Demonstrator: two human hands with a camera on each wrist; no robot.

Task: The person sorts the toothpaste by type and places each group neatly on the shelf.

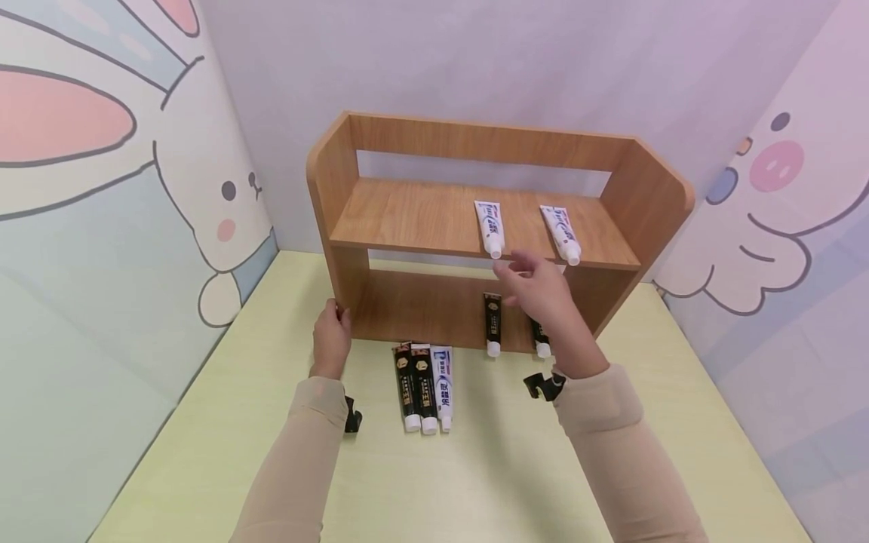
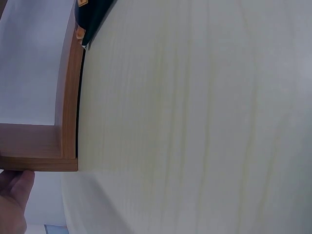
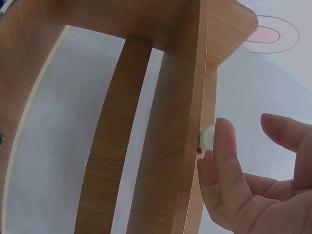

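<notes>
My right hand (image 1: pixel 539 290) hovers before the upper board of a wooden shelf (image 1: pixel 414 215), fingers loosely bent and thumb apart, holding nothing. Closest to its fingertips is the white cap of a toothpaste tube (image 1: pixel 489 226), also glimpsed as a cap (image 3: pixel 207 138) behind the fingers in the right wrist view. Another white toothpaste tube (image 1: pixel 560 232) lies to its right. Below, a black toothpaste tube (image 1: pixel 492 323) lies on the lower board; a second black tube (image 1: pixel 541 341) is partly hidden by my right hand. My left hand (image 1: pixel 331 339) rests against the outside of the shelf's left panel (image 2: pixel 39 164).
On the pale table (image 1: pixel 434 490), in front of the shelf, two black toothpaste tubes (image 1: pixel 407 388) and a white one (image 1: pixel 443 385) lie side by side, caps toward me. Walls with cartoon animals (image 1: pixel 197 173) stand left and right.
</notes>
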